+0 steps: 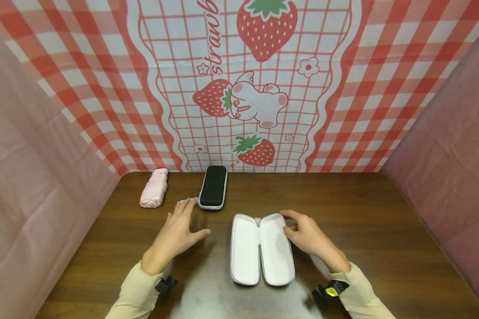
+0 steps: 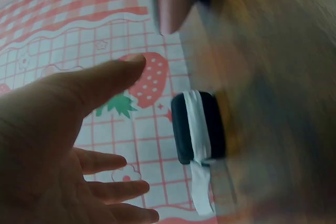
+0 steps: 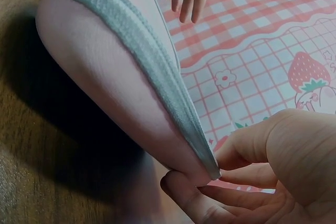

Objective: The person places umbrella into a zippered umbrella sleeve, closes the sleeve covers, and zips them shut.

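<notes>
An opened, pale pink oblong case with a white lining and grey zipper edging [image 1: 245, 252] is lying on the brown wood-grain table [image 1: 367, 212], between the two hands and nearer the right one. Its opening looks complete, since both halves are spreading side by side, joined near their far ends, and the lining is showing no contents; filling or closing it is, as far as can be judged, remaining undone. A slim black oblong case with a light grey zipper band [image 1: 214, 186] is resting closed farther back, its white strap [image 2: 201, 190] trailing off one end, and a pale pink, rolled bundle of thin-looking material [image 1: 155, 188] is lying to its left. The right hand [image 1: 309, 232] is reaching in from the right and pinching the far outer corner of the opened case's right half between thumb and fingers. The left hand [image 1: 177, 232] is holding nothing: its fingers are spreading apart and pointing forward near the white strap, seemingly without touching it, while its thumb is pointing toward the opened case.
</notes>
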A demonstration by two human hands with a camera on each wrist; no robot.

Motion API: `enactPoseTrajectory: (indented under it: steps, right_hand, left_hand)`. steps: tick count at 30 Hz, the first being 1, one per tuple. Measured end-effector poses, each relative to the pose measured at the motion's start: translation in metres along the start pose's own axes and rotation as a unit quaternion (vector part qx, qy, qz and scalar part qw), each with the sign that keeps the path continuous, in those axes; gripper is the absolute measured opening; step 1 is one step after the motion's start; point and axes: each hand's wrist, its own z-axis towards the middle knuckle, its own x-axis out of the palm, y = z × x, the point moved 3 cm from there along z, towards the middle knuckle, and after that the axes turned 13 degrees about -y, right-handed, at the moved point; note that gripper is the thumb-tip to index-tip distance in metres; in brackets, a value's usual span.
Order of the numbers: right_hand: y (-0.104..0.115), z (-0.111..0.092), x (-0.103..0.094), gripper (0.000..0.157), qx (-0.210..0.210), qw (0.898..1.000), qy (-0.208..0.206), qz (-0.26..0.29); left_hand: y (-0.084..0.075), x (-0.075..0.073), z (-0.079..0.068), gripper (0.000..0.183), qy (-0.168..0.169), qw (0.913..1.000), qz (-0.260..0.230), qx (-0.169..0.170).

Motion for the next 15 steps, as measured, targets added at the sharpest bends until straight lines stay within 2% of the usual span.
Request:
enactPoseTrajectory:
  steps: [10,15]
  right_hand:
    - [0.0,0.0,0.001,0.045,-0.004,1.0,0.002,-0.005]
    - [0.0,0.0,0.001,0.044,-0.009,1.0,-0.001,-0.007]
  left_hand:
    - [0.016,-0.004,-0.001,0.113,-0.023,0.9978,0.048,0.039]
    - [0.022,-0.006,0.0,0.117,-0.029,0.9963,0.07,0.041]
